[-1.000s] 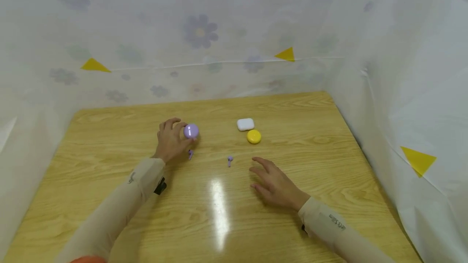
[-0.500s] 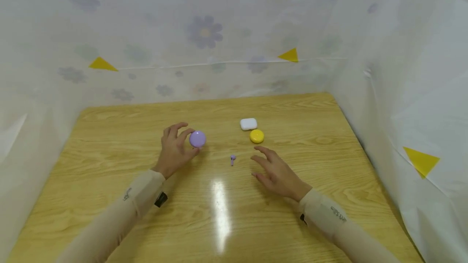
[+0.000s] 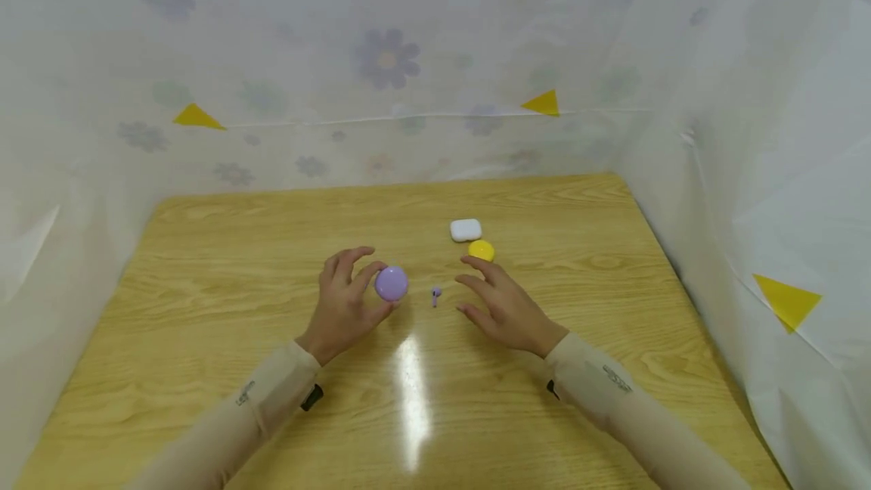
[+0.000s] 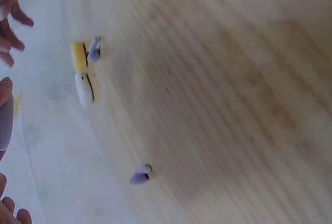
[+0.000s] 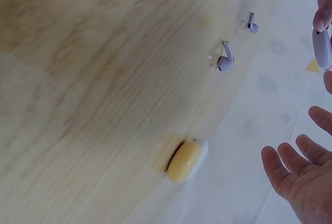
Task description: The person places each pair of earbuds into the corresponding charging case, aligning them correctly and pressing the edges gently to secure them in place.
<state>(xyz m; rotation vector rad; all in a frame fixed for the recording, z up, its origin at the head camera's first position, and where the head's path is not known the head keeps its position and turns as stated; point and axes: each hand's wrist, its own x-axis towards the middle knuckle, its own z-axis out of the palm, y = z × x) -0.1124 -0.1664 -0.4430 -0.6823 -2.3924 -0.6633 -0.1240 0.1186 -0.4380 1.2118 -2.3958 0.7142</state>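
A round purple case [image 3: 391, 283] is held by the left hand [image 3: 343, 310], pinched at its edge between the thumb and a finger, and it is carried above the desk [image 3: 578, 263]. By the right hand [image 3: 509, 308] nothing is gripped; its fingers are spread wide apart. Between the two hands one purple earbud [image 3: 436, 293] is seen lying on the desk. A second purple earbud [image 4: 139, 178] is shown by the wrist views, also on the desk, well apart from the first. A yellow case [image 3: 481, 250], partly covered by the right fingers, is placed just beside a white case [image 3: 466, 230].
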